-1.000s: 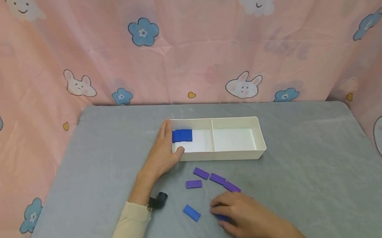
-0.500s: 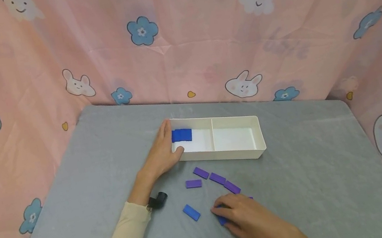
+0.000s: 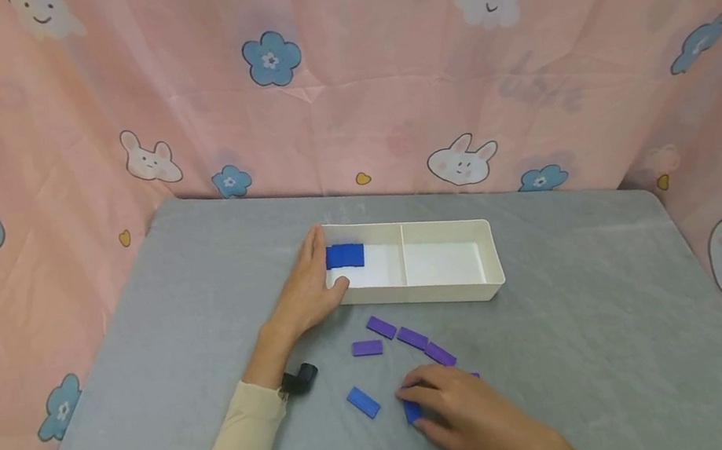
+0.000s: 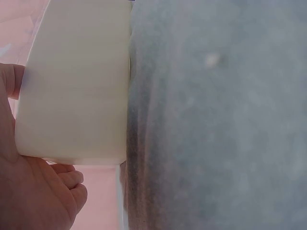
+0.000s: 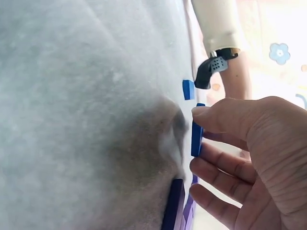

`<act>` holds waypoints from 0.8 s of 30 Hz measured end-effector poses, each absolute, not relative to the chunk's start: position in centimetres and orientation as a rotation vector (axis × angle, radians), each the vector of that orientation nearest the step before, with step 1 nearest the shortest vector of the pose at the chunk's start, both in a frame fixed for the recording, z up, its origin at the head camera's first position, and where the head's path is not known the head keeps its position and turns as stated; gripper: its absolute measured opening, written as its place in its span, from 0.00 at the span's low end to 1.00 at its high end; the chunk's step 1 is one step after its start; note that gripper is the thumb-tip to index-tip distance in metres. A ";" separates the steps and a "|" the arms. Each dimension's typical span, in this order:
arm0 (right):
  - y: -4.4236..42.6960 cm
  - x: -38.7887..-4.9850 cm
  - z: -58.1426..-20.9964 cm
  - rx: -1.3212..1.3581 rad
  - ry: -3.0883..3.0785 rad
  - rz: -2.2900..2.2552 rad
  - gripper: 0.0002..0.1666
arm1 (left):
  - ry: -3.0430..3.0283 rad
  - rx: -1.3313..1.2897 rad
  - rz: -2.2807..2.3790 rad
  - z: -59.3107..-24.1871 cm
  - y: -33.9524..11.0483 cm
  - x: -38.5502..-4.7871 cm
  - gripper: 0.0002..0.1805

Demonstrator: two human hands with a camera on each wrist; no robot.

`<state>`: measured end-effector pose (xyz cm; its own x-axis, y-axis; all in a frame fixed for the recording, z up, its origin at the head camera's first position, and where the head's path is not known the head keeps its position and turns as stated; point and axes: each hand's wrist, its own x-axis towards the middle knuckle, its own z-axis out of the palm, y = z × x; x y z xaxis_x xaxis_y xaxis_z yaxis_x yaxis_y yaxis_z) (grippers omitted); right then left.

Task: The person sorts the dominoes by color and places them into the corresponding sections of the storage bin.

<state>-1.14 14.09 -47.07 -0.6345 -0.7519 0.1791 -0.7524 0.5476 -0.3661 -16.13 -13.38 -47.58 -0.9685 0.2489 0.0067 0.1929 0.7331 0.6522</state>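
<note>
My left hand (image 3: 303,290) holds the left end of a white two-compartment box (image 3: 433,292), its thumb over the near rim. In the left wrist view, fingers curl behind the box's end wall (image 4: 76,91). Lower down, my right hand (image 3: 464,413) pinches a blue rectangular block (image 3: 412,411) between thumb and fingers, just over the cloth. The right wrist view shows the thumb on one end of this blue block (image 5: 196,132). Another blue block (image 3: 364,402) lies to its left. Blue blocks (image 3: 345,256) lie side by side in the box's left compartment.
Several purple blocks (image 3: 412,338) lie loose on the grey cloth (image 3: 587,330) between the box and my right hand. One more purple block (image 3: 475,375) is mostly hidden behind that hand. A pink patterned curtain (image 3: 366,81) hangs behind the table.
Within my right fingers the blue block has turned and shifted slightly left, and more of it shows now. The left hand and the box have stayed in place.
</note>
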 end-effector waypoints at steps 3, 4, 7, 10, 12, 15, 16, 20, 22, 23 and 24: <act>14.0 -1.4 -46.9 1.312 -2.782 0.707 0.21 | 2.847 0.368 1.058 -47.5 -13.4 -16.2 0.54; 14.0 -1.5 -46.7 1.301 -2.795 0.726 0.21 | 2.849 0.368 1.057 -47.5 -13.4 -16.2 0.54; 14.0 -1.9 -46.2 1.257 -2.823 0.782 0.20 | 2.854 0.372 1.053 -47.3 -13.4 -16.3 0.53; 14.0 -2.4 -45.8 1.206 -2.838 0.809 0.20 | 2.851 0.371 1.059 -47.2 -13.4 -16.3 0.53; 14.1 -2.8 -45.5 1.188 -2.834 0.816 0.20 | 2.845 0.365 1.059 -47.2 -13.3 -16.3 0.53; 14.1 -3.4 -45.1 1.184 -2.826 0.816 0.21 | 2.842 0.360 1.056 -47.2 -13.2 -16.3 0.53; 14.1 -3.6 -45.0 1.185 -2.828 0.812 0.22 | 2.841 0.357 1.053 -47.2 -13.2 -16.3 0.53; 13.9 -4.1 -44.5 1.187 -2.847 0.788 0.22 | 2.842 0.358 1.054 -47.3 -13.2 -16.2 0.53; 13.8 -4.4 -44.2 1.184 -2.843 0.794 0.22 | 2.841 0.355 1.059 -47.3 -13.2 -16.2 0.53; 13.7 -4.6 -44.1 1.186 -2.837 0.805 0.23 | 2.843 0.355 1.060 -47.3 -13.2 -16.2 0.53; 13.6 -4.8 -43.9 1.188 -2.831 0.816 0.23 | 2.844 0.355 1.064 -47.3 -13.3 -16.2 0.53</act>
<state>-4.77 13.64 -43.94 -0.7198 -0.6753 0.1609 -0.6573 0.5884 -0.4710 -16.16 -13.27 -47.32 -0.9695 0.2452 0.0023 0.1865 0.7314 0.6559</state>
